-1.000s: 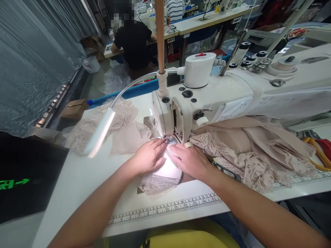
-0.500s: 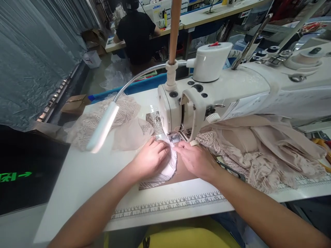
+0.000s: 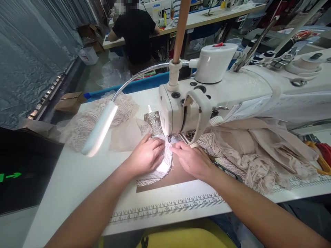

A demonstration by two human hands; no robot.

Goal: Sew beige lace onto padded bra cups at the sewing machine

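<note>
Left hand (image 3: 148, 154) spreads flat over the lace piece (image 3: 165, 168), palm down, fingers unclenched, while right hand (image 3: 192, 160) curls in from the other side, index finger at the lace edge; whether it pinches, I can't make out. And that lace sits right at the needle end of the sewing machine (image 3: 170, 113), its near part over a brown patch (image 3: 181, 175) on the desk (image 3: 77, 193). Tight quarters! A white knob (image 3: 194, 145) juts in just by the right hand's knuckles, and rumpled beige fabric (image 3: 258, 148) crowds the space beyond. Over to the left, a lit lamp (image 3: 100, 129) hangs across a lace pile (image 3: 124, 110), hiding part of it. Along the near edge runs a printed ruler (image 3: 168, 208). Farther off, a person in black (image 3: 138, 34) sits working.
</note>
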